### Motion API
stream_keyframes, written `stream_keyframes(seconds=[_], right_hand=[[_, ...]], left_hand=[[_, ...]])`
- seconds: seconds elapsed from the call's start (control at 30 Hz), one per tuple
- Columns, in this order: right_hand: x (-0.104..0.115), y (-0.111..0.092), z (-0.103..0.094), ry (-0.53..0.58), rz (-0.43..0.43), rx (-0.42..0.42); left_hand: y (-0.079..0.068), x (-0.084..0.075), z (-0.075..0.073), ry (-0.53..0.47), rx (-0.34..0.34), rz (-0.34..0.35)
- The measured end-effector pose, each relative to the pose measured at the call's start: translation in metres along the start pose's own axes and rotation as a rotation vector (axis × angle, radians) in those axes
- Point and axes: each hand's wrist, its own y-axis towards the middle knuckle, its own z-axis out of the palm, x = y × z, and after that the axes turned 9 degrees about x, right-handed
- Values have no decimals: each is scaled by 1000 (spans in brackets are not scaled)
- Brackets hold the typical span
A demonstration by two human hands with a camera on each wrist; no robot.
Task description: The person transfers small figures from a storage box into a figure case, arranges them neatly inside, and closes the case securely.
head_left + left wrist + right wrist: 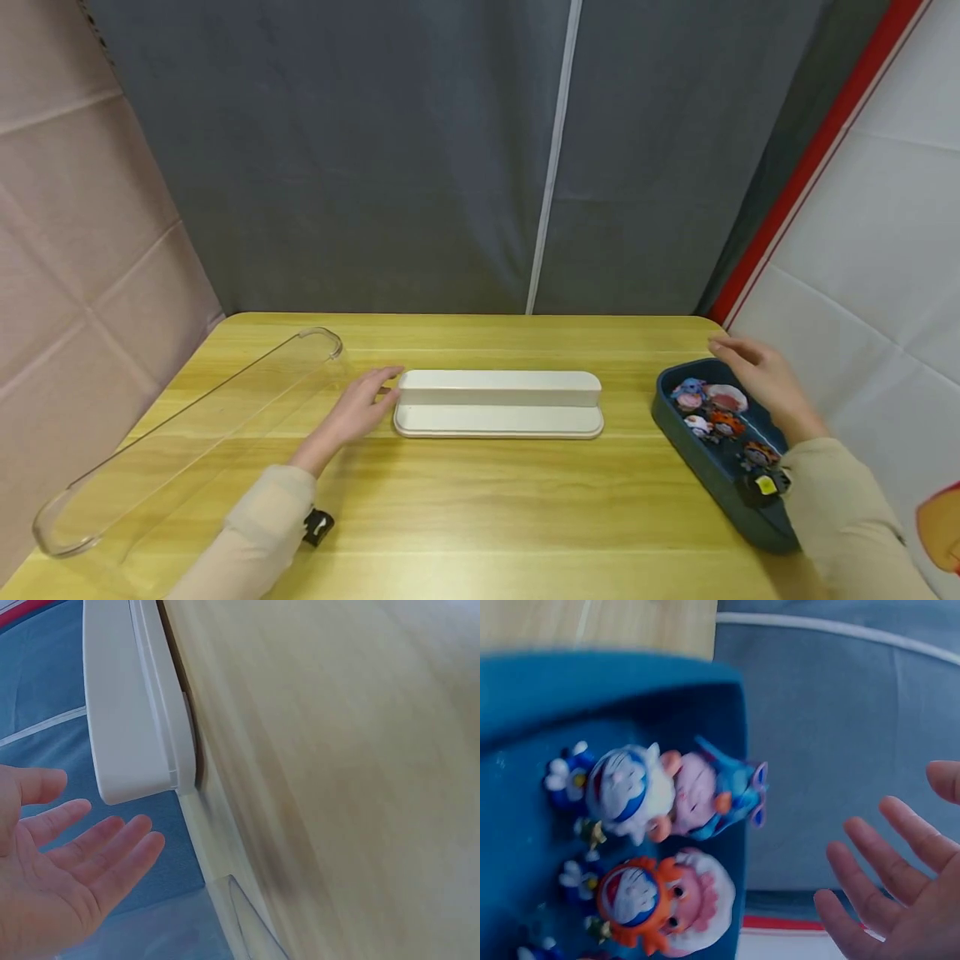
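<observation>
A white stepped stand (pixel 498 419) lies in the middle of the wooden table. My left hand (pixel 363 405) is at its left end, fingers loosely spread and holding nothing; the left wrist view shows a gap between the fingers and the stand's end (pixel 135 780). On the right, a dark blue bin (pixel 701 475) holds several small painted figurines (pixel 726 423), among them one with an orange mane (pixel 656 900) and one with a blue hood (pixel 735 796). Over the bin's far right rim hovers my right hand (pixel 767 383), fingers relaxed and apart from the figurines.
A long clear cover (pixel 202 417) lies slantwise on the table's left side, close to my left forearm. Grey curtain (pixel 375 167) hangs behind the table's back edge. A white panel with a red border (pixel 847 125) stands beside the bin on the right.
</observation>
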Motion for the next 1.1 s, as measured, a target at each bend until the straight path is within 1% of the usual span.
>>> stream_keyframes(seconds=[0.03, 0.1, 0.17, 0.2, 0.23, 0.27, 0.3, 0.33, 0.43, 0.5, 0.53, 0.6, 0.67, 0.7, 0.73, 0.83, 1.1], right_hand=[[-16, 6, -3, 12, 10, 13], [-56, 24, -7, 25, 45, 4], [-97, 41, -11, 11, 53, -8], [-111, 47, -12, 6, 65, -19], [-118, 50, -14, 7, 77, -14], [-122, 51, -14, 8, 94, -28], [-118, 48, -14, -4, 104, -27], [-110, 44, -16, -4, 93, -12], [-69, 23, -15, -1, 91, 19], [-43, 9, -14, -25, 75, 42], [-34, 4, -14, -29, 62, 61], [-22, -3, -11, -34, 79, 69], [-21, -5, -10, -27, 92, 88], [-22, -5, -10, -20, 98, 99], [-28, -3, -10, -18, 118, 91], [-39, 0, -10, 4, 132, 114], [-51, -1, -10, 29, 157, 191]], left_hand=[[0, 0, 0, -3, 3, -2], [1, 1, 1, -5, 8, -8], [1, 1, 2, -4, 12, -15], [2, 2, 3, -3, 13, -20], [3, 3, 3, -2, 12, -24], [3, 4, 4, 0, 13, -27], [4, 4, 5, 2, 16, -30], [4, 5, 5, 3, 16, -34], [6, 6, 6, 5, 18, -37], [6, 6, 6, 4, 15, -40], [7, 6, 6, 6, 12, -43], [7, 7, 7, 8, 12, -42], [8, 7, 7, 4, 9, -53], [9, 7, 7, 3, 9, -57], [9, 7, 7, 3, 10, -57], [10, 8, 8, 0, 7, -63], [13, 10, 9, -1, -2, -67]])
